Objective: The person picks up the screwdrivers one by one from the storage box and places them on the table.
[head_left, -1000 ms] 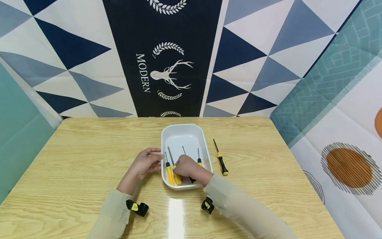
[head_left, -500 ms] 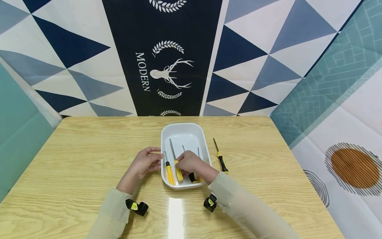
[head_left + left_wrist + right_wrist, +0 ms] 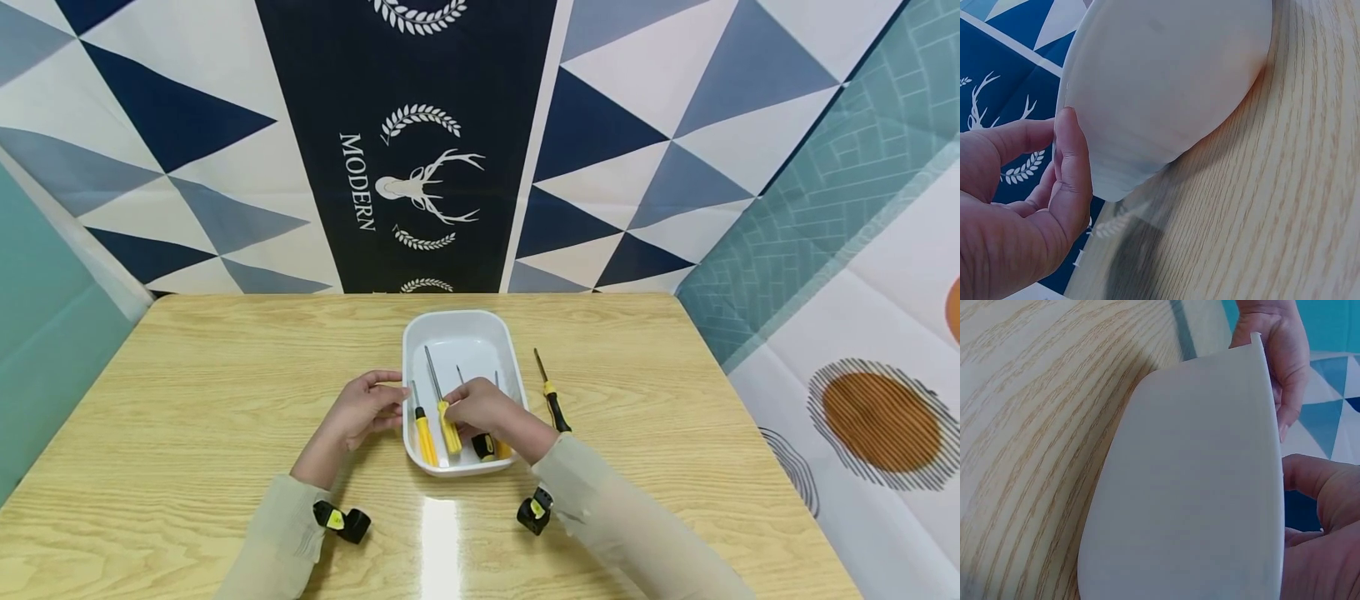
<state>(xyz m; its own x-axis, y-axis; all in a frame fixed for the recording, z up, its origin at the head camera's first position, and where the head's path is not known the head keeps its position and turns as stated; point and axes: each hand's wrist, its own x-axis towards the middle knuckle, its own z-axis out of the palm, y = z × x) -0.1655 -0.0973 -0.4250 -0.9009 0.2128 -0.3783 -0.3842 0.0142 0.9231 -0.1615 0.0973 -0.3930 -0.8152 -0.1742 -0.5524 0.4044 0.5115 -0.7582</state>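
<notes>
In the head view a white plastic tray (image 3: 457, 325) holds several screwdrivers. My left hand (image 3: 369, 410) is at its left side; in the left wrist view, thumb and fingers (image 3: 1074, 165) pinch the tray's rim. Reaching over the right side, my right hand (image 3: 487, 408) pinches the upper handle of a yellow-handled screwdriver (image 3: 452, 433), whose long shaft points to the back of the tray. Left of it lies a black-and-yellow screwdriver (image 3: 425, 437). Under the right hand a black-handled screwdriver (image 3: 483, 447) partly shows. The tray wall (image 3: 1185, 475) hides the right fingertips in the right wrist view.
Another screwdriver (image 3: 553, 400) with a black and yellow handle lies on the wooden table (image 3: 225, 400), just right of the tray. A patterned cloth backdrop (image 3: 420, 167) rises behind the table's far edge.
The yellow screwdriver has shifted toward the back of the tray, its tip farther up, with the right hand at its handle. The right hand moved slightly right; the left hand stayed at the rim.
</notes>
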